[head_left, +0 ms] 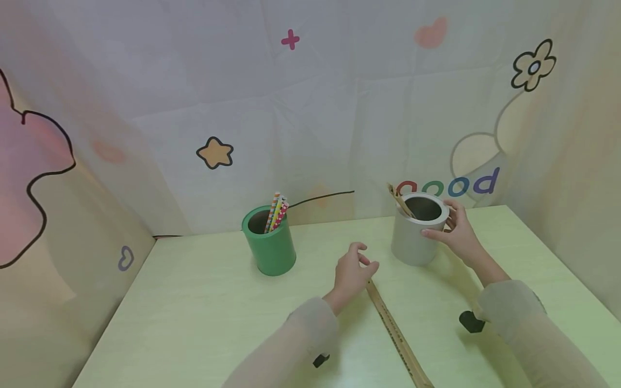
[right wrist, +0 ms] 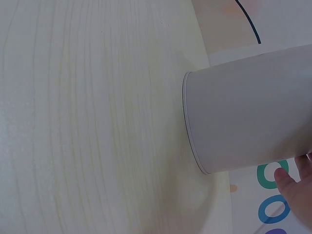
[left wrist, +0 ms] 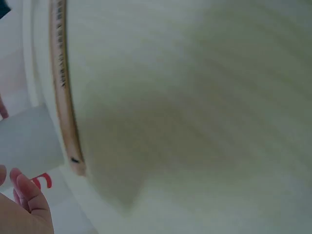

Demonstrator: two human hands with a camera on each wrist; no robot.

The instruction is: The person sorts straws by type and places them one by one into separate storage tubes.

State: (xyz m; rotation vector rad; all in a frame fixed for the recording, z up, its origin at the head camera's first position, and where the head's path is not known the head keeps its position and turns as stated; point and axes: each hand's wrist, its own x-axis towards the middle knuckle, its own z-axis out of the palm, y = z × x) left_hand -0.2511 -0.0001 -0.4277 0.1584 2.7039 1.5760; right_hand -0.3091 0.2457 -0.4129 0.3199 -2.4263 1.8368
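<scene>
Right hand point(head_left: 458, 231) grips the grey cylindrical metal pot point(head_left: 418, 229); left hand point(head_left: 353, 272), loosely curled and holding nothing, hovers over the long wooden ruler point(head_left: 398, 339).

A round green metal cup point(head_left: 269, 248) holding patterned pencils point(head_left: 276, 213) stands far left on the pale wooden table point(head_left: 194, 318).

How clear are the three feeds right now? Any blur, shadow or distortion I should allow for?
Head view: sharp, evenly lit, edges bowed by the wide lens; soft shadows beside the green cup and grey cup. Left wrist view: soft and blurred, the wooden ruler print hardly legible, a broad shadow on the table. Right wrist view: crisp, wood grain clear, right hand only at the corner.
</scene>
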